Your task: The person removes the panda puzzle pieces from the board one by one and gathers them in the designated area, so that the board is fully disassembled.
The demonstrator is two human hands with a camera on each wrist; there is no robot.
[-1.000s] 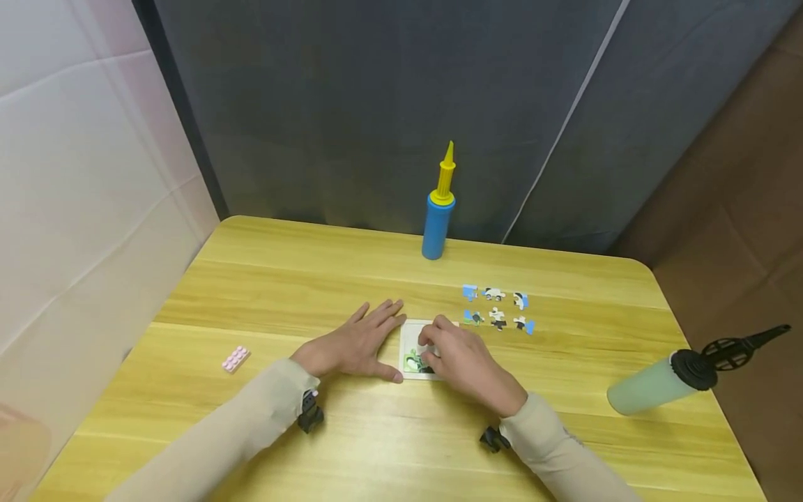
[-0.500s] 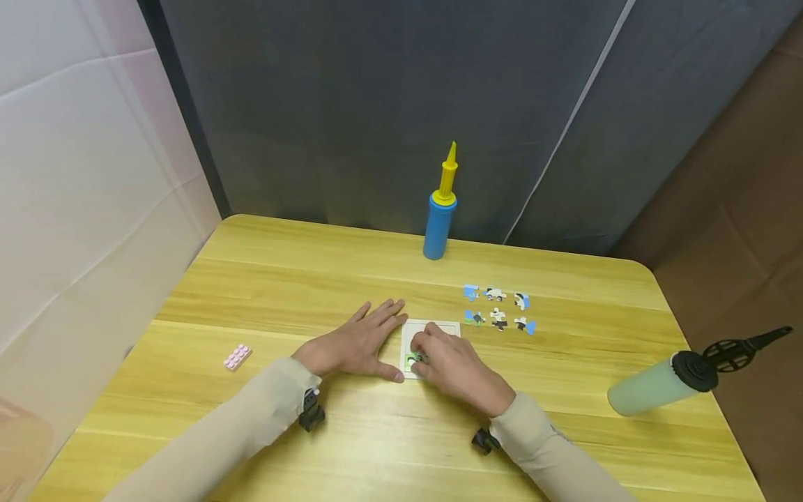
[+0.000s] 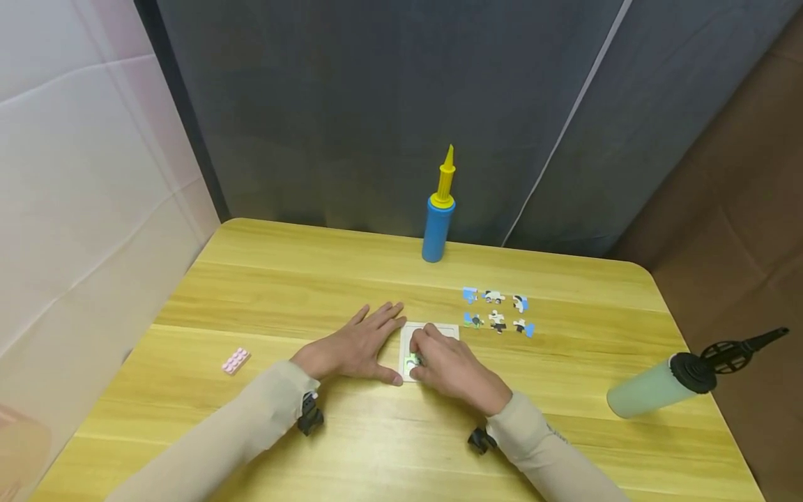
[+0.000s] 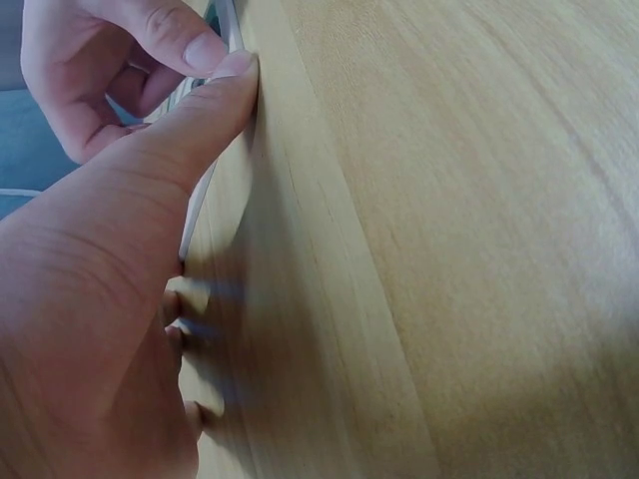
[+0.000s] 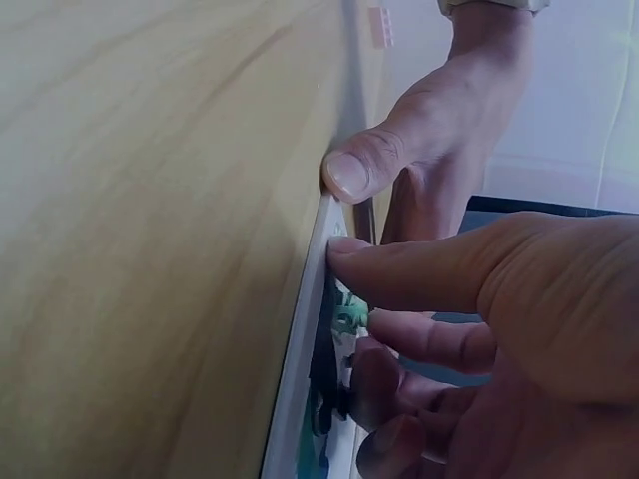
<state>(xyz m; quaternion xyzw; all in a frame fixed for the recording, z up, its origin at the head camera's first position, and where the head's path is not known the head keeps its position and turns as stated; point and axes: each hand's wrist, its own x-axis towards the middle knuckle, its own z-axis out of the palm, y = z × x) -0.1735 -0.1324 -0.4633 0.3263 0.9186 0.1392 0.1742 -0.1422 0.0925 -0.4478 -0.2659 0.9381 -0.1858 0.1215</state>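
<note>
My left hand (image 3: 354,346) rests flat on the table beside a small white puzzle frame (image 3: 404,340), fingers spread. Its thumb touches the frame's lower left corner. Over that frame is my right hand (image 3: 453,366), its fingers curled down at the lower left part. In the right wrist view, the thumb lies at the frame's edge and the fingertips meet a green puzzle piece (image 5: 349,314), pinched between them. Dark and green printed parts show farther along inside the frame. The right hand covers much of the frame in the head view.
Several loose puzzle pieces (image 3: 497,321) lie in two rows right of and beyond the frame. A blue and yellow hand pump (image 3: 437,230) stands at the table's back edge. A pink toy brick (image 3: 235,361) lies left; a pale green bottle (image 3: 652,387) lies right.
My right hand has shifted left and slightly toward me, onto the frame's lower left part, then stayed nearly still. The left hand has kept its place.
</note>
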